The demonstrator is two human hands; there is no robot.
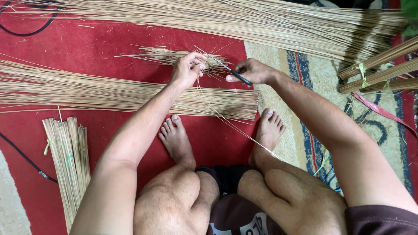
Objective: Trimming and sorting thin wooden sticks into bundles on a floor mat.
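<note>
So from the head cam I'm looking down at a squat, knees and bare feet [178, 139] on a red rug [100, 43]. Left hand [186, 69] is pinched around a thin strip [226, 119], fingers curled tight on its top end. The strip runs from that hand down past the right foot toward the right knee. Right hand [252, 72] is closed on a knife [224, 66] with a dark handle, its thin blade pointing up-left to just beside the left fingers. Whether blade and strip are actually touching, I can't tell.

Right behind the hands sits a small scrap pile [167, 55] of short slivers. Between hands and feet lies a wide layer of long strips [109, 93], and another big spread [244, 21] runs across the top. Tied bundles [67, 152] sit lower left, and thicker tied sticks [379, 72] at the right edge over a patterned carpet [313, 78].
</note>
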